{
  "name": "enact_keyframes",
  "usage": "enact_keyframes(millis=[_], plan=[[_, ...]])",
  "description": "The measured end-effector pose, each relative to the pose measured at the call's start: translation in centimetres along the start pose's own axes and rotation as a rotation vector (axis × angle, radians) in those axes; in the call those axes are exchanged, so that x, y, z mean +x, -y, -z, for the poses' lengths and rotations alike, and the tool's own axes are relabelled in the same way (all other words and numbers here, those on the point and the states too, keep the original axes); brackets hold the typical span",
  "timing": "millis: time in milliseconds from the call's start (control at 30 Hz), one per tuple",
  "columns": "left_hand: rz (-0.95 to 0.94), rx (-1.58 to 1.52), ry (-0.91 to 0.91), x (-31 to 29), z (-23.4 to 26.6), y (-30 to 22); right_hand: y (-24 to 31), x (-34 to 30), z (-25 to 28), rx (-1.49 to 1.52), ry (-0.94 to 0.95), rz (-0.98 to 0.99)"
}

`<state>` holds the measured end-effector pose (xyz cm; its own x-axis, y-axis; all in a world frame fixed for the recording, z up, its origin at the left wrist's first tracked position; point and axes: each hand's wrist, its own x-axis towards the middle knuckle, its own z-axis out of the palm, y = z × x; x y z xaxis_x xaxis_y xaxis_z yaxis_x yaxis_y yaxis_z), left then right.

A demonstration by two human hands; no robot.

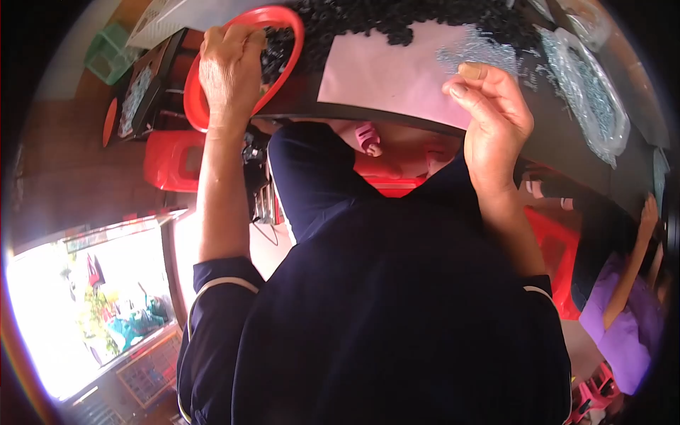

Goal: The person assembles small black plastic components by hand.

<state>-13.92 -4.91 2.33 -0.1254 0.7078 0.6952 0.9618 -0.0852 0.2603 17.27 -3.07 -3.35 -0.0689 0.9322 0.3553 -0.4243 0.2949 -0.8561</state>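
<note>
Over the red basin (297,39) at the upper left hangs my left hand (232,67), back up and fingers curled down. Its fingertips are hidden, so what it holds cannot be made out. Small black parts show inside the basin. My right hand (496,124) is raised above the right edge of a pale pink sheet (382,71), thumb and fingers pressed together in a pinch. Anything between those fingertips is too small to make out. Just beyond it lies a spread of small, thin, pale blue-grey pieces (478,49), partly on the sheet.
A heap of black parts (354,15) covers the far table. At right lies a clear plastic bag (591,99) of pale blue-grey pieces. Red stools (170,161) stand nearby. Another person in purple (623,326) sits at right, with a hand at the table. A green basket (111,53) is far left.
</note>
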Motion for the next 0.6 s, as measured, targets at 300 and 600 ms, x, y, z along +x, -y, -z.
enact_keyframes(millis=[300, 600], plan=[[-0.191, -0.483, 0.241, -0.6, -6.0, -10.7, 3.4, 1.4, 2.9, -0.182, -0.154, 0.034], [-0.388, -0.304, 0.288, -2.3, -10.9, -14.2, 2.3, 1.0, 3.2, -0.174, -0.1, -0.056]])
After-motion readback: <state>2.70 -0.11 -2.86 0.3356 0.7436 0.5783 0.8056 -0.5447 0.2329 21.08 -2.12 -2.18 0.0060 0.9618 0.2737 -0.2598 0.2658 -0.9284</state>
